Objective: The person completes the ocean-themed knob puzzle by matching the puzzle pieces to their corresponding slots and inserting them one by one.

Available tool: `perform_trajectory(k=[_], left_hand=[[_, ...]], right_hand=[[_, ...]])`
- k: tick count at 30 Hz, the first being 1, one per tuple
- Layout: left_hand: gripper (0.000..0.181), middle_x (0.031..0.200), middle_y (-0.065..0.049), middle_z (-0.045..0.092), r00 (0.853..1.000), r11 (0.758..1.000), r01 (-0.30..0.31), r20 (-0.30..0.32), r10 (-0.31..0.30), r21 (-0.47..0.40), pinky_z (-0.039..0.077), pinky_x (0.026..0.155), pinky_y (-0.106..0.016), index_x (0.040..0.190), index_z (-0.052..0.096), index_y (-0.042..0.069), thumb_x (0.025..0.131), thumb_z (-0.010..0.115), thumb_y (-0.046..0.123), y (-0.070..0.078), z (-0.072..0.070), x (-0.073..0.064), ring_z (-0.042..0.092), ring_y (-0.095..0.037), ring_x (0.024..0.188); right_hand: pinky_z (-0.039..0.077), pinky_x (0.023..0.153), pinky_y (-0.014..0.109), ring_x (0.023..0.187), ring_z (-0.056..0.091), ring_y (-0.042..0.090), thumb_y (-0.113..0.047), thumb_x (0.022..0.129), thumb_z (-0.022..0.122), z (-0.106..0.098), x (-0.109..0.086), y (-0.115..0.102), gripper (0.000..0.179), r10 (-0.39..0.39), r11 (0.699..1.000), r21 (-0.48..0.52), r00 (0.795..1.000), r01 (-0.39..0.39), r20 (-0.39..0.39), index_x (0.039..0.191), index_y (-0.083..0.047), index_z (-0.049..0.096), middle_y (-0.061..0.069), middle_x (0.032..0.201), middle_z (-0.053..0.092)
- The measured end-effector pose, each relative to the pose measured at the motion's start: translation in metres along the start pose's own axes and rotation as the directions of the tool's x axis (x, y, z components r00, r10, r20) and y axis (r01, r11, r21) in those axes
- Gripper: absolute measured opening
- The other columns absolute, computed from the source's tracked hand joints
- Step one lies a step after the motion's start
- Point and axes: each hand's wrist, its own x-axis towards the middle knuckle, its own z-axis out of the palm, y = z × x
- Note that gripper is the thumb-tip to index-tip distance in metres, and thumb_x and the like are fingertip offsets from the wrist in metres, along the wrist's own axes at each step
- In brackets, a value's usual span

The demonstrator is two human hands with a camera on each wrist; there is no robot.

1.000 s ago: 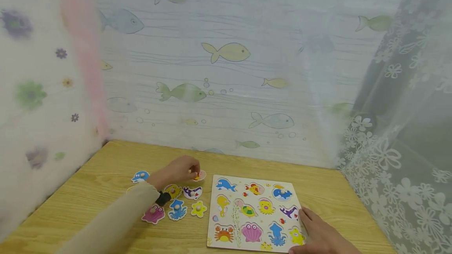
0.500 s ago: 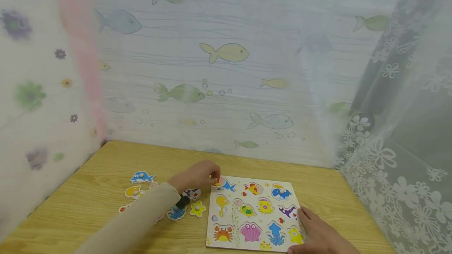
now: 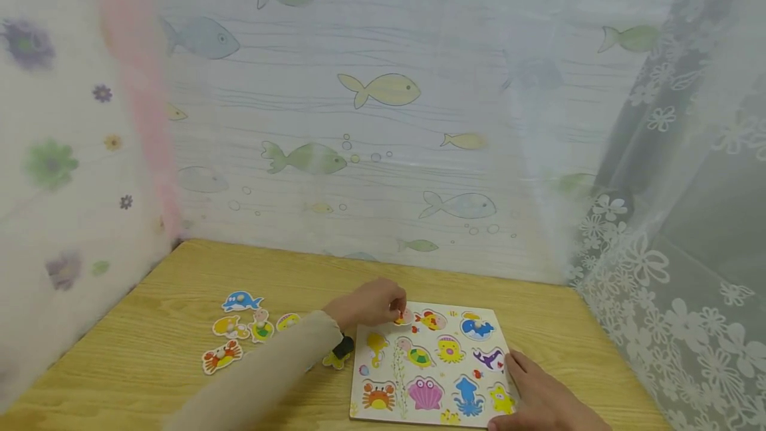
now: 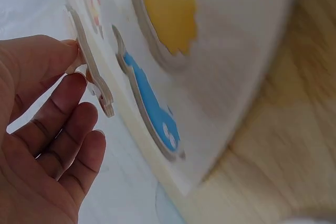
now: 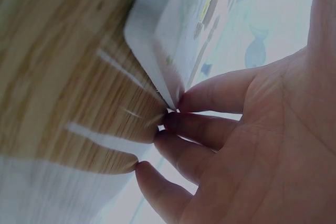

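My left hand (image 3: 374, 304) pinches a fish puzzle piece (image 3: 407, 316) by its knob, above the top part of the wooden puzzle board (image 3: 357, 388). In the left wrist view the fish piece (image 4: 93, 66) is seen edge-on, tilted and apart from the board, near the blue whale slot (image 4: 149, 100). A blue whale piece (image 3: 477, 330) with a knob sits in the board's upper right. My right hand (image 3: 547, 398) rests at the board's lower right corner, its fingers (image 5: 210, 95) fairly straight against the edge.
Left of the board lie loose knobbed pieces: a blue dolphin (image 3: 241, 300), a seahorse (image 3: 229, 326), a turtle (image 3: 261, 326), a crab (image 3: 221, 356) and part of a yellow star (image 3: 336, 359). The left sleeve (image 3: 281, 371) hides others. A fish-print curtain (image 3: 383, 171) hangs behind the table.
My left hand has carried the fish piece rightward from the table, over the board's upper left, toward the fish slot. My right hand has stayed at the board's corner.
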Motion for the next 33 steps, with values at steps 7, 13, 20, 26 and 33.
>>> perform_trajectory(k=[7,13,20,26,33], left_hand=[[0.009,0.074,0.011,0.053,1.000,1.000,-0.003,0.006,0.003,0.007,0.040,0.063,-0.021,0.082,0.064,0.019,0.088,0.066,0.013,0.014,0.011,0.019,0.046,-0.007,0.068],[0.007,0.076,0.012,0.054,1.000,1.000,-0.026,0.011,0.026,0.016,0.040,0.063,-0.020,0.084,0.065,0.019,0.088,0.066,0.014,0.023,0.018,0.031,0.046,-0.006,0.068],[0.005,0.077,0.012,0.054,1.000,1.000,-0.002,0.015,0.002,-0.001,0.042,0.064,-0.020,0.085,0.066,0.020,0.089,0.066,0.017,0.025,0.025,0.042,0.048,-0.006,0.069],[0.005,0.078,0.011,0.055,0.999,0.999,0.014,0.032,-0.013,-0.036,0.042,0.065,-0.021,0.086,0.066,0.019,0.090,0.066,0.017,0.029,0.026,0.048,0.048,-0.006,0.070],[0.005,0.078,0.011,0.055,0.999,0.998,0.038,0.032,-0.037,-0.055,0.042,0.064,-0.021,0.085,0.066,0.019,0.089,0.066,0.016,0.032,0.031,0.054,0.049,-0.006,0.070]], right_hand=[[0.038,0.094,0.060,0.130,0.035,0.046,-0.064,0.071,0.069,0.000,0.001,-0.001,0.114,-0.011,1.000,-0.015,1.000,0.011,0.005,0.143,0.012,0.027,0.029,0.147,0.027],[0.037,0.095,0.059,0.129,0.036,0.045,-0.066,0.069,0.070,0.002,0.002,-0.001,0.117,0.004,1.000,-0.008,1.000,-0.004,-0.003,0.143,0.013,0.026,0.029,0.146,0.028],[0.037,0.095,0.060,0.128,0.036,0.046,-0.065,0.069,0.071,0.000,0.002,-0.001,0.117,-0.010,1.000,-0.015,1.000,0.009,-0.013,0.143,0.014,0.026,0.030,0.146,0.028],[0.039,0.094,0.059,0.127,0.038,0.043,-0.067,0.068,0.070,0.001,0.001,-0.002,0.118,-0.006,1.000,-0.012,1.000,0.006,-0.015,0.143,0.013,0.027,0.028,0.146,0.029],[0.039,0.094,0.059,0.128,0.038,0.044,-0.066,0.069,0.070,0.001,0.001,-0.001,0.117,-0.008,1.000,-0.013,1.000,0.008,-0.018,0.143,0.013,0.027,0.028,0.146,0.028]])
